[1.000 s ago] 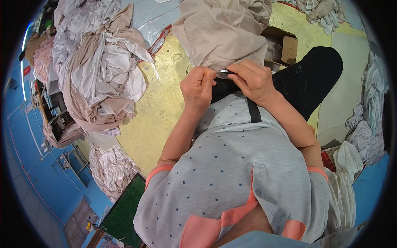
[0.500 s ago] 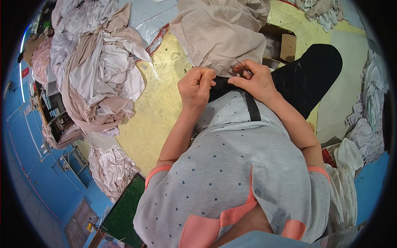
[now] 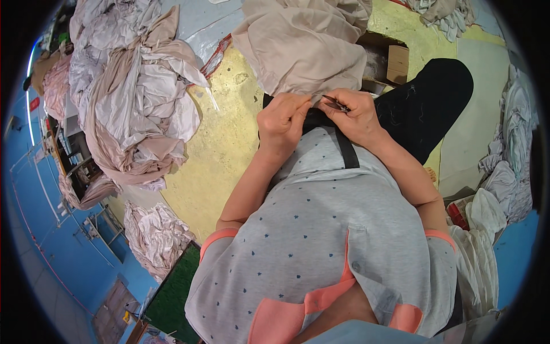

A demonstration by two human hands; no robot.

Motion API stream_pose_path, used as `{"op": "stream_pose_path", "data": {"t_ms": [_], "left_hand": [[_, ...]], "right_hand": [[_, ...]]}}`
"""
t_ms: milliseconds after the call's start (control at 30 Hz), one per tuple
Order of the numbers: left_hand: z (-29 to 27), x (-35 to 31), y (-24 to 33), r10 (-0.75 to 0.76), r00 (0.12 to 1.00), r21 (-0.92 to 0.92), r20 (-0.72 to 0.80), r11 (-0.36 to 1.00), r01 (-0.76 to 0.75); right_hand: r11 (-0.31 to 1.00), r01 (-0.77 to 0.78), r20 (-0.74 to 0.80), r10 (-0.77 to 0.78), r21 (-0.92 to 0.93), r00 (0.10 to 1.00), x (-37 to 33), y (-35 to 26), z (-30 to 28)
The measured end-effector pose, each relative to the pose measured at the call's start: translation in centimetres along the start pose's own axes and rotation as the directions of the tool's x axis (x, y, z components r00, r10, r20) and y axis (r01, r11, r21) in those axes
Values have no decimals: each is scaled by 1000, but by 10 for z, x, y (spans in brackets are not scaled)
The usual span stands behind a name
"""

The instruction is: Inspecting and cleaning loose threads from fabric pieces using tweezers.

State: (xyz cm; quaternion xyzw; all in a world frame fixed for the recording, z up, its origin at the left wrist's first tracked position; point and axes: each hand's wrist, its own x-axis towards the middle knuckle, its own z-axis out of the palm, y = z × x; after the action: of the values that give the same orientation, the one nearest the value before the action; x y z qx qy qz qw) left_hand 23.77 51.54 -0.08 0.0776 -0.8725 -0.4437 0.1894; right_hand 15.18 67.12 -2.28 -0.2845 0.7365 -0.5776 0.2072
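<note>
My left hand (image 3: 281, 121) is closed in a pinch, its fingertips at the near edge of a large beige cloth (image 3: 301, 49). What lies between those fingers is too small to make out. Close beside it, my right hand (image 3: 358, 114) is curled around a small dark pointed tool (image 3: 335, 103) that looks like thread snips. The fingertips of both hands nearly meet over my lap. The cloth spreads away from me in loose folds, over the floor in front of my dark trousers (image 3: 424, 106).
A big heap of white and beige cloth (image 3: 140, 92) lies to the left, with a smaller crumpled pile (image 3: 154, 235) nearer. An open cardboard box (image 3: 398, 64) stands right of the beige cloth. More pale cloth (image 3: 507, 178) lies at the far right. The floor (image 3: 220, 149) is yellow.
My left hand has moved right and slightly up, toward my right hand. The dark tool in my right hand now shows more plainly, pointing toward the left hand.
</note>
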Motion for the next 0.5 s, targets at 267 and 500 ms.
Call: {"op": "stream_pose_path", "data": {"t_ms": [267,500], "left_hand": [[7,0,-8,69,997,125,34,989,-73],[12,3,-12,4,999,169,39,986,-10]], "right_hand": [[997,5,-78,2,83,997,-9,-4,-8],[993,-22,-67,30,113,997,-10,-6,-12]]}}
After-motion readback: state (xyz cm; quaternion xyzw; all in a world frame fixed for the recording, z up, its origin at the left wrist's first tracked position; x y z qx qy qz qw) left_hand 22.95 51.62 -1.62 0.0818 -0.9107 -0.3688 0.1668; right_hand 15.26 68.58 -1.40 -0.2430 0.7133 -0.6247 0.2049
